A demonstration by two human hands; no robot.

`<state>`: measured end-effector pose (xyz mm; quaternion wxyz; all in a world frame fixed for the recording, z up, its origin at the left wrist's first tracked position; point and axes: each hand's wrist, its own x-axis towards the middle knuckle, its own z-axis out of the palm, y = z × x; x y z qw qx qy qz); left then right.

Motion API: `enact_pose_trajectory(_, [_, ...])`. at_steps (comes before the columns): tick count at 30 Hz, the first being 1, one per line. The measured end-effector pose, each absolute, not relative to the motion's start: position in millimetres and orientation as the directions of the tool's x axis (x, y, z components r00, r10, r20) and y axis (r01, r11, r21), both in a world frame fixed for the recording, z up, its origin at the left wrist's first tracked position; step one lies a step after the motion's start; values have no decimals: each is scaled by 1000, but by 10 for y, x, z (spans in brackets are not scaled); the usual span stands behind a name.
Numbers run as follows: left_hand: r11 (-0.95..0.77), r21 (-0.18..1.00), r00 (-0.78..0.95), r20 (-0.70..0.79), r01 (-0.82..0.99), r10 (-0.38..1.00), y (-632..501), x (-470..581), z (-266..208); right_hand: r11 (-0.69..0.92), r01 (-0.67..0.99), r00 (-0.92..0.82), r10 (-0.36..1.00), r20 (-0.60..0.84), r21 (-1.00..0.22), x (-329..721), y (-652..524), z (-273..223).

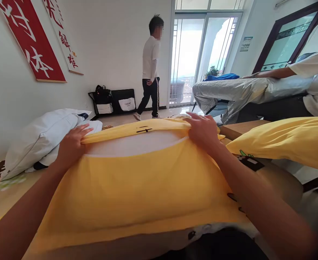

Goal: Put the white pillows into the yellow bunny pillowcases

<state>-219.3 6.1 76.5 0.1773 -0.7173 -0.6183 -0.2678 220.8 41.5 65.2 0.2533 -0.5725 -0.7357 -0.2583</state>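
Note:
A yellow pillowcase [148, 184] lies in front of me with its opening across the upper part. Through that gap shows a white pillow [140, 142]. My left hand [72, 144] is closed on the cloth at the left end of the opening, thumb towards the gap. At the right end, my right hand [203, 130] pinches the cloth, its fingers slightly blurred. Between the hands, the far flap of the case carries a small dark print.
White bedding [46, 135] is heaped on the left over a patterned sheet [9, 195]. Another yellow pillow [286, 139] lies to the right. A person [151, 61] walks by the far wall. Another person's arm [278, 73] rests on a plastic-covered bed [229, 88].

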Motion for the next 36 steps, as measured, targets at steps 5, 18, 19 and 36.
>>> enact_pose_trajectory(5, [-350,169,198,572,922,796,17,-2434,511,499,853,-485,656,579,150,2124,445,432])
enact_pose_trajectory(18, [-577,-283,513,811,766,282,-463,-2374,-221,659,714,-462,190,866,237,2268,58,-639])
enact_pose_trajectory(19, [-558,-321,529,808,765,260,-510,-2353,-140,672,703,-450,166,877,233,2280,12,-575])
enact_pose_trajectory(36, [-512,-424,596,768,747,234,-684,-580,381,612,770,-422,273,864,183,1754,-520,52])
